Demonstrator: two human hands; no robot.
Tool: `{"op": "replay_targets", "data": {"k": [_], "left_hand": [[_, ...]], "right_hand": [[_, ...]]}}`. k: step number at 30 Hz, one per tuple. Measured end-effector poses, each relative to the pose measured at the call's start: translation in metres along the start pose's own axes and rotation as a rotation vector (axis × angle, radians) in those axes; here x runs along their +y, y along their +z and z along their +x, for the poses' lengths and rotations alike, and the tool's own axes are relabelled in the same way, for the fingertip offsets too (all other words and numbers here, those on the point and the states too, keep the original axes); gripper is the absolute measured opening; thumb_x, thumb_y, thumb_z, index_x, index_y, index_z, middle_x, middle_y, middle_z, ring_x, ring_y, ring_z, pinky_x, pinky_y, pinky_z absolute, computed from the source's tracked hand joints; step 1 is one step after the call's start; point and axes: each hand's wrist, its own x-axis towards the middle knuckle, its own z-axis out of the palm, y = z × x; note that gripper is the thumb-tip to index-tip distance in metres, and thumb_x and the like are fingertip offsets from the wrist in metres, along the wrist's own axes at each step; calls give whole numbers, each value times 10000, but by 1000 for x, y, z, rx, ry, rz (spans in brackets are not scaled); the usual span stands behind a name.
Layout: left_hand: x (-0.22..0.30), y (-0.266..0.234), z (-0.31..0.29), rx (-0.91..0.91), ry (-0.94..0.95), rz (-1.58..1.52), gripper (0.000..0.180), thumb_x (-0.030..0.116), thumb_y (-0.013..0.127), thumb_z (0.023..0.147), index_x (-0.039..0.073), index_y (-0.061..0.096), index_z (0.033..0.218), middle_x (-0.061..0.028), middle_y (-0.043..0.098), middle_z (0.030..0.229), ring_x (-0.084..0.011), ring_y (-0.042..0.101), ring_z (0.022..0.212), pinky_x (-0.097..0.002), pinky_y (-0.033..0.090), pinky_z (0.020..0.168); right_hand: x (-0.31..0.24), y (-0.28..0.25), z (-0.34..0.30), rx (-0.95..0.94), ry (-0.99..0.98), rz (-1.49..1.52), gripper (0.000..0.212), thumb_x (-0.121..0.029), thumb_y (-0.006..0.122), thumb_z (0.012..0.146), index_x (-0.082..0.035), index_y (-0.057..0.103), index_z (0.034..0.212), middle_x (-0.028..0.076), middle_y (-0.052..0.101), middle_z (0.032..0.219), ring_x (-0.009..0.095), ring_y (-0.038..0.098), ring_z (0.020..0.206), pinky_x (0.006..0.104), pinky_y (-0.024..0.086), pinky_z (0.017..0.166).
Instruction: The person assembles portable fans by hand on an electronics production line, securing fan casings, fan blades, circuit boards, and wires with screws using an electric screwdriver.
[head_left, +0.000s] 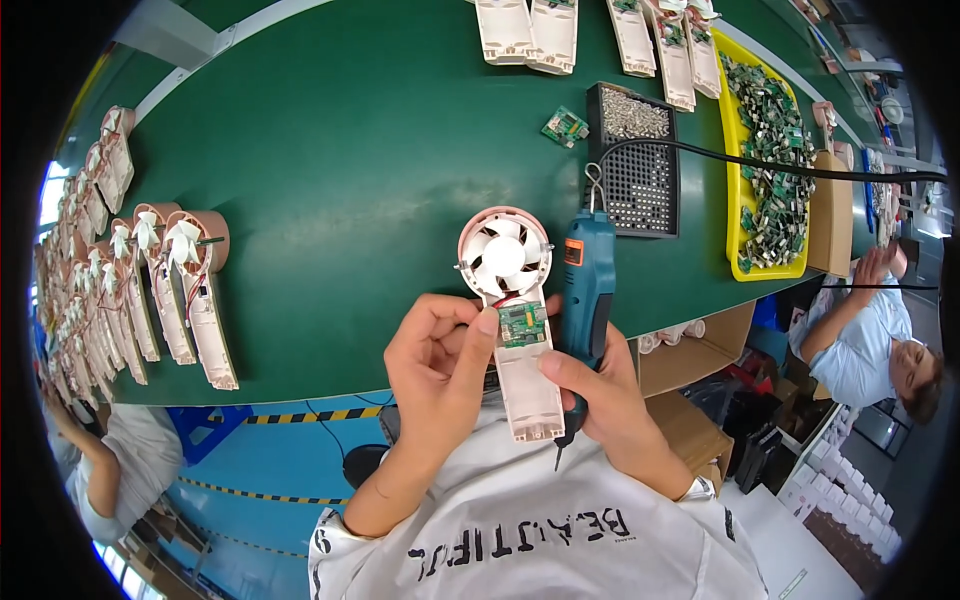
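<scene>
Upright in front of me is a half-shell of a handheld fan (531, 388), with a white fan wheel in its round pink end. A green circuit board (523, 326) lies in the shell below the wheel, and a red wire shows beside it. My left hand (440, 362) is closed on the shell's left edge, thumb tip at the board's corner. In my right hand (610, 398) is a teal electric screwdriver (588, 285), its bit pointing down towards me. The right thumb presses on the shell's right edge, while the other right fingers are partly hidden behind the tool.
A black screw tray (642, 190) stands beyond the screwdriver, with a loose circuit board (565, 127) beside it. Further right, a yellow bin (741, 215) holds many boards. Rows of fan shells (208, 325) lie left; more lie at the far edge. A black cable crosses right.
</scene>
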Motion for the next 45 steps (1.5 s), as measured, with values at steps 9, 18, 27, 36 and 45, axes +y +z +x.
{"op": "replay_targets", "data": {"k": [9,18,27,36,45], "left_hand": [[-2,0,6,6,-1,-5,80,10,611,953,-29,541,950,-36,636,850,-29,580,740,-166,436,610],[0,3,15,81,63,-23,78,26,635,934,-10,569,911,-25,639,800,-30,562,685,-182,448,585],[68,-10,67,55,281,101,99,58,632,943,-19,569,941,-56,653,823,-71,611,703,-207,490,594],[75,-21,119,34,365,174,108,75,638,942,-12,577,922,-62,655,838,-77,620,705,-216,511,601],[64,-15,130,32,335,104,99,66,638,940,-9,574,927,-62,667,838,-74,619,700,-214,498,599]], "right_hand": [[-5,4,5,0,-37,-62,463,-45,703,874,-24,482,1279,89,669,1055,47,583,632,192,418,472],[-1,1,18,-56,-76,-15,487,-37,706,868,-14,465,1290,84,668,1028,47,528,555,201,407,467],[-47,57,61,-239,-165,22,464,-64,727,866,-23,480,1257,113,683,1000,58,515,534,229,425,455],[-62,70,109,-225,-176,90,460,-81,752,846,-11,479,1209,90,658,856,78,507,515,252,429,443],[-56,60,124,-231,-199,89,496,-114,765,843,-18,464,1226,81,656,855,70,503,506,244,435,443]]}}
